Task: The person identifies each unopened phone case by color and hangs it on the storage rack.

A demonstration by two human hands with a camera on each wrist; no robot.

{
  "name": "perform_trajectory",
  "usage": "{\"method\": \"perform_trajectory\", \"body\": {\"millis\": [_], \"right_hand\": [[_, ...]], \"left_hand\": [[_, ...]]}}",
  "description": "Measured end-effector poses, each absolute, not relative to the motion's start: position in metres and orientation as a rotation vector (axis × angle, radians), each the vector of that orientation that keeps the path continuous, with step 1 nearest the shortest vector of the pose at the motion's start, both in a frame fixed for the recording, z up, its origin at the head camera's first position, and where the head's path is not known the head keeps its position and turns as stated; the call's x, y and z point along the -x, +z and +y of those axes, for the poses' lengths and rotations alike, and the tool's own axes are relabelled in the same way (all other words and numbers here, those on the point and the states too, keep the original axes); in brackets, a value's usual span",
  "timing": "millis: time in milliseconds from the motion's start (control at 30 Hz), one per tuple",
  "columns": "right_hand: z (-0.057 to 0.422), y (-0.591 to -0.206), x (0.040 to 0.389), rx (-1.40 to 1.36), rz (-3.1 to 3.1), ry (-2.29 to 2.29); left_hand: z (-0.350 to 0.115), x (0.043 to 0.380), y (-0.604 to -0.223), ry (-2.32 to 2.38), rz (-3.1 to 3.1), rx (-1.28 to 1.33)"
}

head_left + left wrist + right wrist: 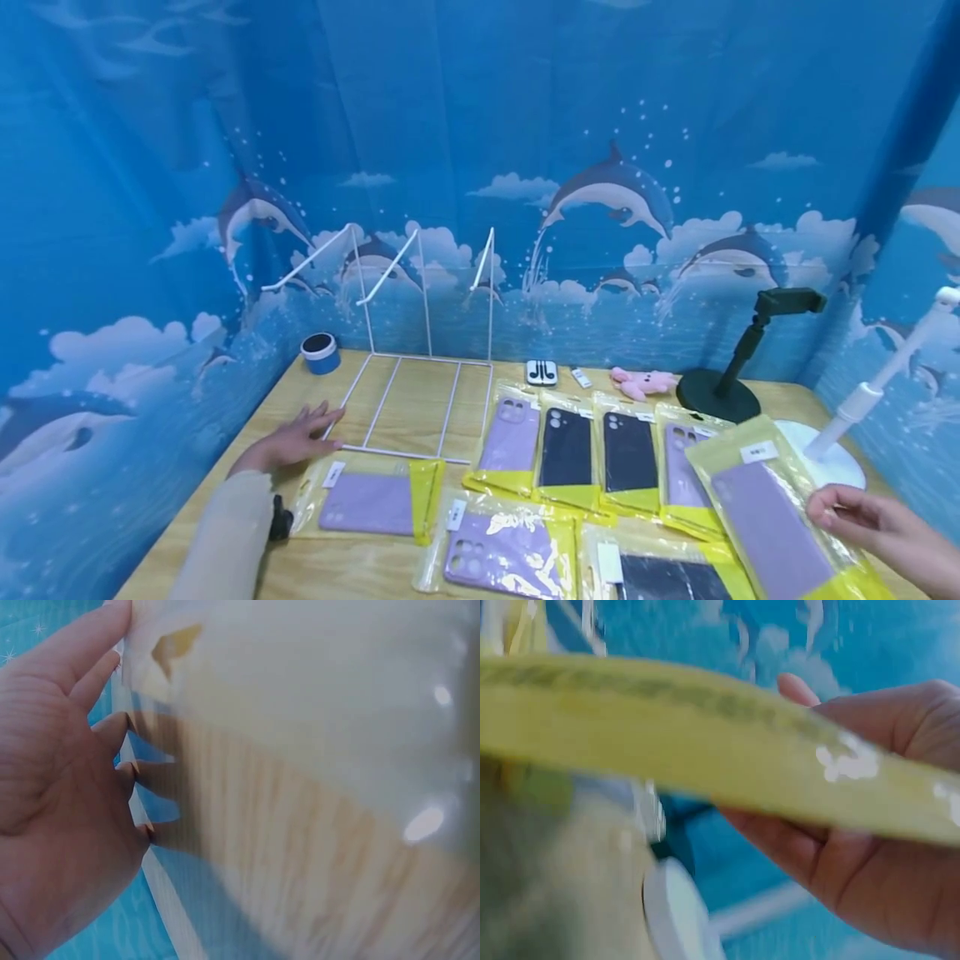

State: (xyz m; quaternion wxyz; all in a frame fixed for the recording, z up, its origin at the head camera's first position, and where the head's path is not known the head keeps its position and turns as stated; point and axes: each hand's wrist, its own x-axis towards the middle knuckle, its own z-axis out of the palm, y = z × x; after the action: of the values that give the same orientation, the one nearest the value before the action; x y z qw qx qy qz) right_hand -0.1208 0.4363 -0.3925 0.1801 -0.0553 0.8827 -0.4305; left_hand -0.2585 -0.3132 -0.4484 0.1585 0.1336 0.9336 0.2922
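At the right of the head view, my right hand (862,521) pinches the edge of a clear bag with a purple phone case (772,521), lifted at a tilt above the others. The bag's yellow end (667,735) crosses the right wrist view in front of that hand. My left hand (296,442) rests on the table with its fingers spread, at the front left corner of the white wire rack (397,454). Below it lies another bagged purple case (367,502). Clear plastic (315,697) fills much of the left wrist view.
Several bagged purple and black cases (566,450) lie right of the rack. Behind them are boxed earphones (542,372) and a pink plush toy (643,382). A black phone stand (738,358) and a white stand (855,408) rise at right; a blue jar (321,354) stands back left.
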Motion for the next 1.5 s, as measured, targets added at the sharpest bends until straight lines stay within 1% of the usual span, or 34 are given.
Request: {"method": "perform_trajectory", "body": {"millis": [100, 267, 467, 533, 633, 767, 933, 1033, 1233, 1500], "right_hand": [[0.405, -0.379, 0.133, 0.278, 2.544, -1.248], [0.339, -0.375, 0.156, 0.748, 2.486, -1.481], [0.244, -0.380, 0.180, 1.047, 2.305, -1.630], [0.215, -0.381, 0.185, 1.103, 2.266, -1.658], [0.175, -0.377, 0.192, 1.152, 2.199, -1.706], [0.131, -0.362, 0.198, 1.172, 2.113, -1.782], [0.086, -0.341, 0.206, 1.246, 2.029, -1.861], [0.065, -0.332, 0.210, 1.243, 2.002, -1.894], [0.040, -0.317, 0.217, 1.164, 1.948, -1.994], [0.033, -0.312, 0.230, 1.099, 1.961, -2.046]], "left_hand": [[-0.313, 0.258, -0.450, 0.849, 2.664, -0.377], [-0.314, 0.258, -0.449, 0.857, 2.668, -0.369], [-0.313, 0.258, -0.450, 0.839, 2.676, -0.355], [-0.312, 0.259, -0.451, 0.829, 2.680, -0.353], [-0.310, 0.259, -0.450, 0.820, 2.685, -0.360], [-0.307, 0.260, -0.448, 0.817, 2.693, -0.380], [-0.309, 0.258, -0.449, 0.828, 2.702, -0.382], [-0.311, 0.255, -0.449, 0.834, 2.698, -0.364], [-0.313, 0.254, -0.451, 0.849, 2.696, -0.366], [-0.311, 0.255, -0.451, 0.856, 2.682, -0.362]]}}
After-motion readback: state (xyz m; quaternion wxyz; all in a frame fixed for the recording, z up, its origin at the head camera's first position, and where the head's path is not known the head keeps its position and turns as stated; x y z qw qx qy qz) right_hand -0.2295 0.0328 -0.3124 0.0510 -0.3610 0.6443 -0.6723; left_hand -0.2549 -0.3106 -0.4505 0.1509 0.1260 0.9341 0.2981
